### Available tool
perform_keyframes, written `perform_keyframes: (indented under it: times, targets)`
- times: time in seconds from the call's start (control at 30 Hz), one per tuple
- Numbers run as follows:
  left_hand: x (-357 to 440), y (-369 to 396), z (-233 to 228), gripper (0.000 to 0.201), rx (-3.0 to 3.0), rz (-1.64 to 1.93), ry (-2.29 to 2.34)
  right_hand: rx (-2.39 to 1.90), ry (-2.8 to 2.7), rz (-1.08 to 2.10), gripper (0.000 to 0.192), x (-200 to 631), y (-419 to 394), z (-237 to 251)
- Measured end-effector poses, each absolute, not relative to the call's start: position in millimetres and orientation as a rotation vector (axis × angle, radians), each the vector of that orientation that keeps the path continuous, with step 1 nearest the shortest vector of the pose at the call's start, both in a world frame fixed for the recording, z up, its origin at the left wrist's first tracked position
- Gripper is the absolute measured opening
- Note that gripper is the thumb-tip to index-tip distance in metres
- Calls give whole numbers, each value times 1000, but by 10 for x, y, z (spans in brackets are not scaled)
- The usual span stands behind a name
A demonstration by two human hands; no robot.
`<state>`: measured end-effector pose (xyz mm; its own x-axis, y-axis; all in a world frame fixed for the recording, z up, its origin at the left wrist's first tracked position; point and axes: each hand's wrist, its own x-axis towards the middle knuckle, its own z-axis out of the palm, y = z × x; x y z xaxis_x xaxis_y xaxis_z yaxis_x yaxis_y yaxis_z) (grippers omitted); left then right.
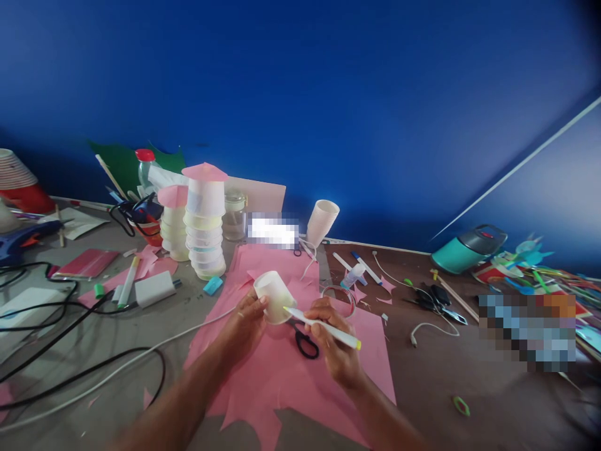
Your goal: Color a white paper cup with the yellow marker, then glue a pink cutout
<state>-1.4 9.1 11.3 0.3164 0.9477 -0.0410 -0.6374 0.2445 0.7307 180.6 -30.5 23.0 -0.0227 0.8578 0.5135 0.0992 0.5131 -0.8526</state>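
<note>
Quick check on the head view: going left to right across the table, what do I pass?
Blue glue gun → white charger block → stacked cups with pink lids → left hand holding a paper cup → right hand holding a marker → teal flask.

Two stacks of plastic cups (205,235) with pink paper caps stand near the table's back edge, a glass jar (233,215) just beside them. A teal flask (468,248) lies at the back right. Black cables (56,326) sprawl along the left edge, near a white charger (154,289). Black scissors (304,341) rest on pink paper (282,369).
</note>
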Motion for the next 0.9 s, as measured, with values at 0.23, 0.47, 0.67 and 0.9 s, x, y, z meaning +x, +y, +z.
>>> perform_keyframes:
  times: [0.23,0.47,0.67,0.9]
  targets:
    - [10,41,243,31,742,1170,567,-816,-1671,511,22,1721,-324,265]
    - [1,64,230,35,739,1166,586,-865,-1701,468,22,1730,-320,247]
    - [-22,130,209,36,695,1207,597,-954,-1693,491,16,1776,-301,242]
    - [-37,146,185,40,671,1243,603,-984,-1656,541,16,1817,-284,270]
